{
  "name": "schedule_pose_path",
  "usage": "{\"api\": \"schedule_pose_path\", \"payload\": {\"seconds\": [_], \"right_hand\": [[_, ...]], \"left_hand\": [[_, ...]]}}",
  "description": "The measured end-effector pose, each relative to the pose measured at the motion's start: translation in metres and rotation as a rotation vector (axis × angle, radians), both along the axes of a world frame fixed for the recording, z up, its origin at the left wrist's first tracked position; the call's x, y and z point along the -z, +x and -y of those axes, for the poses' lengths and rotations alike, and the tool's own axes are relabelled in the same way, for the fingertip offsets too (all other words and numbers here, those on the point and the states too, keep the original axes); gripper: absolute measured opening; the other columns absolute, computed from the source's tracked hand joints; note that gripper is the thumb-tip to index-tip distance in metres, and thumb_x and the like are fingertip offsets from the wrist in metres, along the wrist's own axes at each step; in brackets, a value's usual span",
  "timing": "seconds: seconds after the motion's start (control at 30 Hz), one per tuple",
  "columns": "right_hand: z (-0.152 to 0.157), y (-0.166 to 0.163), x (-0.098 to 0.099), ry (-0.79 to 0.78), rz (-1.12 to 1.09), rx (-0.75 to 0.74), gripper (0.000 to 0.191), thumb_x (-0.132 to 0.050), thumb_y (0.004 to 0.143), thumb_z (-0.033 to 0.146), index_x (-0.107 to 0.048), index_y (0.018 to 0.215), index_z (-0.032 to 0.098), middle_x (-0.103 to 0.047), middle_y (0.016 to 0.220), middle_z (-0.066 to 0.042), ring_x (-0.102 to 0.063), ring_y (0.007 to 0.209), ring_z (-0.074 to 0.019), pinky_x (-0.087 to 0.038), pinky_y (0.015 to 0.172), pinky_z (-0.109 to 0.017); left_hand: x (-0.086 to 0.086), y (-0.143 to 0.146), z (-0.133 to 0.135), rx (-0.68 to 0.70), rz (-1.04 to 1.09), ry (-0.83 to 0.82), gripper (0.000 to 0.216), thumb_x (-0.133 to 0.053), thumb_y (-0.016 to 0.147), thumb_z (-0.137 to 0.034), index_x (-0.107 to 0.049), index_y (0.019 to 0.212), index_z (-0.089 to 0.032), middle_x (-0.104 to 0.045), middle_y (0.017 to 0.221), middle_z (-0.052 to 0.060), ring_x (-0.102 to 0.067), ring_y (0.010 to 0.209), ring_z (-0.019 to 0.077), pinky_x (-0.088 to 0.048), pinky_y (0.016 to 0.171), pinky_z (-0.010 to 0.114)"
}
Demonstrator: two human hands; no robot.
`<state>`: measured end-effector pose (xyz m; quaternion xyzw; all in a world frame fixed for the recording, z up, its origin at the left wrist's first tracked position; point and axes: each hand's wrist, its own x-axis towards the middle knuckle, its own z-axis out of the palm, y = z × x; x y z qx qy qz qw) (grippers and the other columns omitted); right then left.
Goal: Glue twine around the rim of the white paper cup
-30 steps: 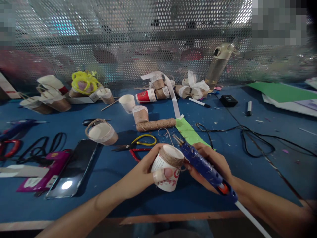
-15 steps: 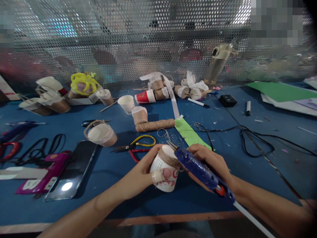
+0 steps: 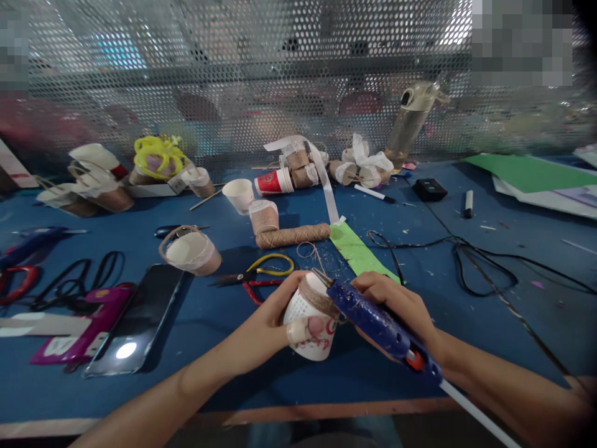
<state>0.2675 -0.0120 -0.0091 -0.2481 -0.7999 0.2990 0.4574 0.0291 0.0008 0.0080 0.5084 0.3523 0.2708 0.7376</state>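
Note:
My left hand (image 3: 273, 320) is wrapped round a white paper cup (image 3: 311, 339) with red print, lying tilted above the blue table's front edge. Brown twine (image 3: 317, 295) is wound round the cup's upper part. My right hand (image 3: 396, 305) grips a blue hot glue gun (image 3: 377, 323), its metal nozzle (image 3: 321, 275) touching the twine at the cup's rim. A white glue stick (image 3: 471, 414) sticks out of the gun's back end.
Yellow-handled scissors (image 3: 261, 270), a twine spool (image 3: 293, 235) and a green paper strip (image 3: 357, 249) lie just beyond the cup. A phone (image 3: 135, 320) lies at the left, black cables (image 3: 466, 255) at the right. Several wrapped cups stand along the perforated metal screen (image 3: 261, 81).
The glue gun's nozzle has slid left, from beyond the cup's rim onto the twine at the rim. My left hand has turned the cup slightly.

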Motion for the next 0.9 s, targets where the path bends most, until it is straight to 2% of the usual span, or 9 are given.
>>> {"api": "schedule_pose_path", "payload": {"seconds": [0.63,0.9], "right_hand": [[-0.0011,0.0013,-0.0005,0.010,0.018,0.006,0.014,-0.060,0.083,0.021,-0.047,0.090,0.020,-0.058,0.091,-0.010,-0.059,0.083,-0.0209,-0.050,0.074,-0.034],[-0.0012,0.0014,-0.0026,-0.006,0.035,0.004,0.014,-0.057,0.084,0.029,-0.048,0.089,0.021,-0.058,0.092,-0.011,-0.058,0.082,-0.0217,-0.050,0.073,-0.034]], "left_hand": [[0.0005,-0.0002,-0.0003,0.005,0.017,0.024,0.049,-0.073,0.079,-0.034,-0.052,0.124,-0.029,-0.063,0.110,0.000,-0.057,0.102,0.0193,-0.046,0.088,0.028],[0.0001,-0.0002,0.0010,0.022,-0.010,0.029,0.051,-0.072,0.079,-0.038,-0.050,0.124,-0.029,-0.061,0.104,0.000,-0.055,0.099,0.0198,-0.046,0.085,0.028]]}}
